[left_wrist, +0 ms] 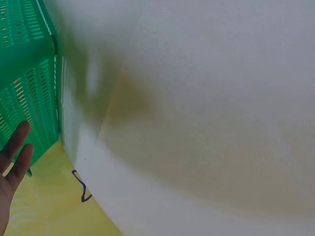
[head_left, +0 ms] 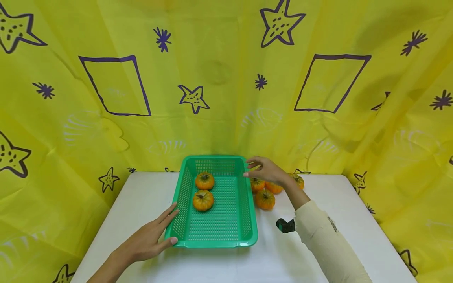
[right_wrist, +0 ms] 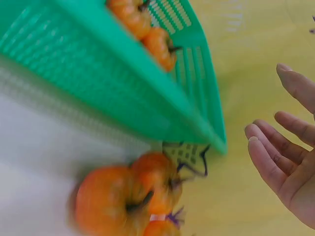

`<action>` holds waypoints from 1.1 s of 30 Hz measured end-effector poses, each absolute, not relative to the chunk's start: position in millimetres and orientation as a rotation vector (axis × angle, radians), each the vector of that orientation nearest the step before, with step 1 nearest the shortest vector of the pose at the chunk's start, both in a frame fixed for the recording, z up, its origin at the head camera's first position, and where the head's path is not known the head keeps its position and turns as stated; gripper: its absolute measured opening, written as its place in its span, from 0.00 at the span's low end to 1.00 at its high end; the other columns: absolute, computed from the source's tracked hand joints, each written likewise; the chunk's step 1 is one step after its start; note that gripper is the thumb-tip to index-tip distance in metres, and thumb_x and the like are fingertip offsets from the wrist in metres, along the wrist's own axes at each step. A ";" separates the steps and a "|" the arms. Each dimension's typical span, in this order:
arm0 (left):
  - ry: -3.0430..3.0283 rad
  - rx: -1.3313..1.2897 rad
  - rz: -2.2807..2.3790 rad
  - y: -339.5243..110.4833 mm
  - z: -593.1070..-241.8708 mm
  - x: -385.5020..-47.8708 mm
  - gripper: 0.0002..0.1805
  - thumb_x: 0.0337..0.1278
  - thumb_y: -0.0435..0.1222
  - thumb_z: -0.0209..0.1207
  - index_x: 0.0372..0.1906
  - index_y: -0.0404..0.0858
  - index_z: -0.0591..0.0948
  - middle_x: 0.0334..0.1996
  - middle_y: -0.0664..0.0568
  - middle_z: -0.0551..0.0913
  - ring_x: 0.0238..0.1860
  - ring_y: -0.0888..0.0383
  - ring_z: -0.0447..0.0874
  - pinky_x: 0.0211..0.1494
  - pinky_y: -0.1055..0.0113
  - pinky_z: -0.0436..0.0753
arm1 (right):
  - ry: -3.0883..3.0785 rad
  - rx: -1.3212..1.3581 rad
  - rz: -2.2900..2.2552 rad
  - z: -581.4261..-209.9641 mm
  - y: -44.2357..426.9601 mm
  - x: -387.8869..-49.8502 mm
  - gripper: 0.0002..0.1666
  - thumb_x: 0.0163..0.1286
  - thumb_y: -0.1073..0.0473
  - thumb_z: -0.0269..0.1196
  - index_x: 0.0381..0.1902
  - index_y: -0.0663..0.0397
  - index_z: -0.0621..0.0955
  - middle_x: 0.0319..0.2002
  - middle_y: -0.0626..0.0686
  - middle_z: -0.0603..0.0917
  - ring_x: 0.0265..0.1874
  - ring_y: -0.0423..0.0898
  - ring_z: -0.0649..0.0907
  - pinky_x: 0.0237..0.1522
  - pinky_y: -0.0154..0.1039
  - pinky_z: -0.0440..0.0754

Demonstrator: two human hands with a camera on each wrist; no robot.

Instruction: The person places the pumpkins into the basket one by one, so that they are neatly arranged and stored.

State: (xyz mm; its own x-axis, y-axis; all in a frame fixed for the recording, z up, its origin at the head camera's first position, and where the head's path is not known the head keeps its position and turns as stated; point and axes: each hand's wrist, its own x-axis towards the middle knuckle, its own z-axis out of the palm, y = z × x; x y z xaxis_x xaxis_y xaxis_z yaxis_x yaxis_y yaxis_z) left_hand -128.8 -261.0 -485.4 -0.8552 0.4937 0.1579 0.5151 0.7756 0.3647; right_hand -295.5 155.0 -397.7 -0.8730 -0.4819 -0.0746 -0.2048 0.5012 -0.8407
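Note:
A green plastic basket (head_left: 212, 244) stands on the white table, with two small orange pumpkins (head_left: 203, 200) inside near its left wall. My left hand (head_left: 146, 237) touches the basket's front left rim with fingers spread; in the left wrist view its fingers (left_wrist: 18, 167) lie against the green wall (left_wrist: 34, 98). Above the right rim hangs my right hand (head_left: 266, 171), empty, its fingers apart and slightly bent. The right wrist view shows this hand (right_wrist: 288, 152) beyond the basket's corner (right_wrist: 216, 137). Several more pumpkins (head_left: 265, 199) lie on the table outside the right wall, partly below my right hand.
A small black and green object (head_left: 285, 225) is beside my right sleeve. The white table (head_left: 141, 204) reaches back to a yellow curtain (head_left: 219, 129) with drawn stars and shells, which also hangs at both sides.

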 end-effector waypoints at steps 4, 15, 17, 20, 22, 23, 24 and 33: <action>-2.907 -0.843 -0.601 -261.6 -486.4 -129.0 0.40 0.68 0.51 0.59 0.78 0.40 0.61 0.81 0.51 0.52 0.66 0.44 0.77 0.57 0.46 0.81 | 2.463 -0.531 -1.318 -407.5 175.8 -289.7 0.35 0.71 0.53 0.66 0.69 0.63 0.70 0.63 0.69 0.75 0.58 0.64 0.79 0.59 0.57 0.80; -2.889 -0.856 -0.538 -263.2 -486.7 -129.0 0.40 0.66 0.50 0.61 0.78 0.41 0.62 0.80 0.49 0.54 0.66 0.45 0.77 0.56 0.48 0.82 | 2.567 -0.508 -1.233 -439.0 212.6 -273.6 0.35 0.68 0.53 0.68 0.66 0.67 0.73 0.59 0.70 0.78 0.56 0.65 0.80 0.52 0.52 0.84; -2.890 -0.863 -0.527 -263.4 -485.9 -129.1 0.40 0.66 0.50 0.61 0.78 0.42 0.62 0.81 0.49 0.53 0.66 0.45 0.77 0.56 0.48 0.82 | 2.584 -0.492 -1.221 -444.9 215.5 -271.1 0.35 0.68 0.52 0.69 0.66 0.67 0.73 0.60 0.69 0.78 0.57 0.65 0.81 0.51 0.50 0.84; -2.888 -0.882 -0.513 -264.2 -484.1 -129.5 0.40 0.66 0.51 0.61 0.78 0.41 0.62 0.80 0.47 0.54 0.65 0.44 0.77 0.55 0.48 0.83 | 2.600 -0.492 -1.196 -452.6 218.9 -266.7 0.36 0.67 0.51 0.69 0.66 0.67 0.73 0.60 0.69 0.79 0.56 0.65 0.80 0.51 0.52 0.84; -2.888 -0.894 -0.500 -264.7 -483.3 -129.7 0.41 0.66 0.51 0.61 0.78 0.41 0.62 0.80 0.47 0.54 0.65 0.44 0.78 0.54 0.48 0.83 | 2.608 -0.484 -1.184 -457.5 221.4 -263.8 0.37 0.67 0.50 0.69 0.66 0.67 0.73 0.60 0.68 0.79 0.56 0.65 0.80 0.52 0.52 0.84; -2.887 -0.900 -0.492 -264.9 -483.2 -130.0 0.41 0.65 0.51 0.61 0.78 0.42 0.62 0.80 0.47 0.54 0.64 0.44 0.78 0.54 0.48 0.83 | 2.610 -0.484 -1.184 -459.8 222.5 -262.2 0.37 0.67 0.49 0.69 0.66 0.68 0.73 0.59 0.68 0.79 0.56 0.65 0.81 0.51 0.52 0.84; -2.886 -0.907 -0.487 -265.0 -483.2 -130.3 0.41 0.65 0.51 0.61 0.78 0.42 0.62 0.80 0.47 0.54 0.64 0.44 0.78 0.54 0.48 0.83 | 2.609 -0.492 -1.188 -462.0 223.6 -260.7 0.38 0.67 0.49 0.69 0.65 0.68 0.74 0.59 0.69 0.79 0.55 0.65 0.81 0.51 0.52 0.84; -2.889 -0.920 -0.467 -265.2 -484.4 -132.6 0.41 0.64 0.51 0.62 0.78 0.43 0.62 0.80 0.48 0.54 0.65 0.45 0.78 0.54 0.48 0.83 | 2.606 -0.446 -1.266 -480.9 230.5 -253.4 0.37 0.64 0.52 0.71 0.63 0.71 0.75 0.59 0.69 0.79 0.54 0.65 0.82 0.49 0.50 0.85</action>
State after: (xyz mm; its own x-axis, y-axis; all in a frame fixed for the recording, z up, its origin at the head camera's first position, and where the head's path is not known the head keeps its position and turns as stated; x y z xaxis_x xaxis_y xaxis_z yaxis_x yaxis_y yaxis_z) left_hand -132.6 -265.2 -484.4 -0.8176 0.5529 0.1606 0.5753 0.7741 0.2641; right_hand -253.4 230.5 -480.9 -0.9323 -0.3574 -0.0555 -0.1774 0.5856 -0.7909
